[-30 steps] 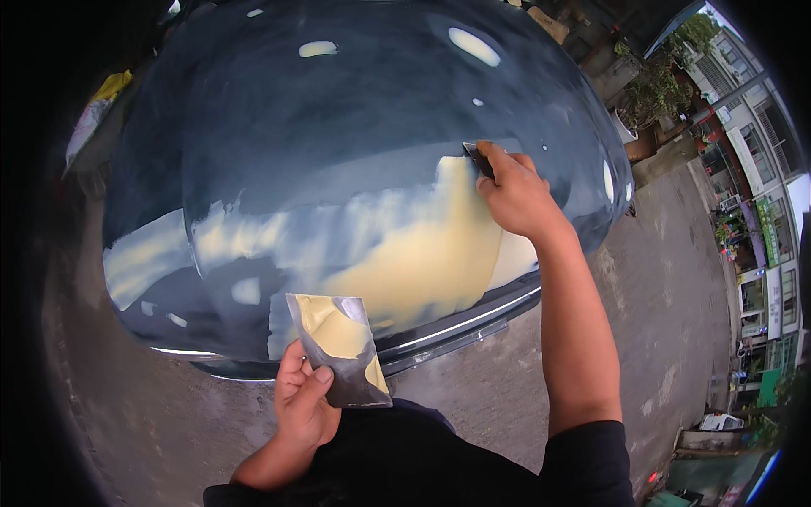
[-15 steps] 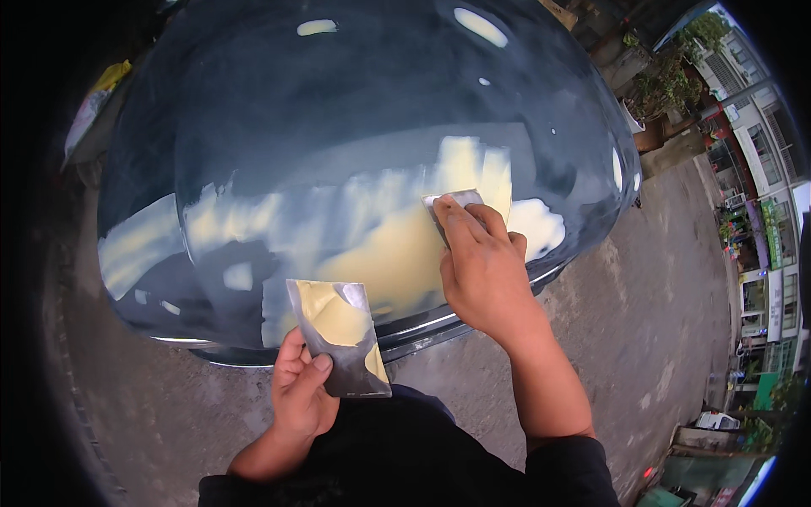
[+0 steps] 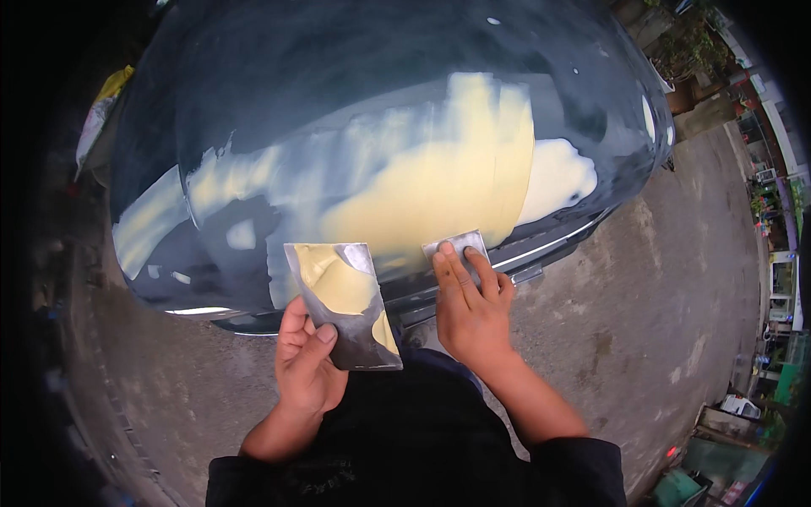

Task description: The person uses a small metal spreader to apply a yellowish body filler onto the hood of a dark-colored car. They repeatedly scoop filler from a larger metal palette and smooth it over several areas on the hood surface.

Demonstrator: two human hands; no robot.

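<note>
A dark car body [image 3: 296, 72] curves across the view in front of me, with a wide coat of pale yellow putty [image 3: 431, 186] along its near side. My left hand [image 3: 308, 372] grips a flat grey rectangular board [image 3: 361, 342] by its lower left part, thumb on top. A mound of yellow putty [image 3: 342, 287] lies on the board, with a smaller smear at its right edge. In my right hand [image 3: 475, 317] is a flat grey putty spreader [image 3: 460, 242], fingers pressed on its upper face. The spreader is at the coat's lower edge; whether it touches the panel I cannot tell.
A whiter patch [image 3: 556, 176] adjoins the coat on the right. Below the panel runs a bright trim strip [image 3: 553, 241]. Grey concrete ground [image 3: 612, 308] surrounds the car. Potted plants [image 3: 697, 55] stand at the far right, and a yellow and white bag [image 3: 103, 110] at the left.
My right hand has drawn the spreader down toward me, leaving the right part of the coat fuller and smoother. The view has shifted; my left hand still holds the board.
</note>
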